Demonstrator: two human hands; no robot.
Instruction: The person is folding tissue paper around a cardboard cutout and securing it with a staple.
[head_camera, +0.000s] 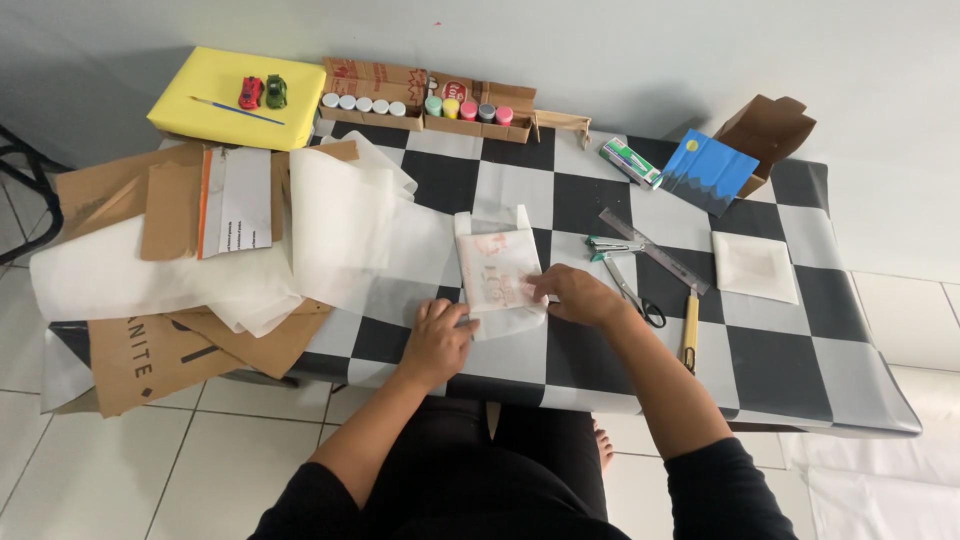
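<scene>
Hands on half-wrapped packet

Packet: small flat item in translucent white tissue paper (497, 275), near the front edge of the black-and-white checkered counter (800, 330). Left hand (437, 340) flat, pinning its lower-left corner; right hand (575, 296) fingertips pressing the right edge, neither closed around it. Folds look loose, unsealed. Scissors (630, 290), metal ruler (652, 250) just right; loose paper sheets (330, 230) crowd the left. Front edge strip open.

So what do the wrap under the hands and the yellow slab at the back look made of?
The wrap looks like thin, matte, translucent paper: a reddish shape shows through. The left hand and right hand press it flat. The yellow slab looks like matte foam or wrapped board; unclear.
</scene>
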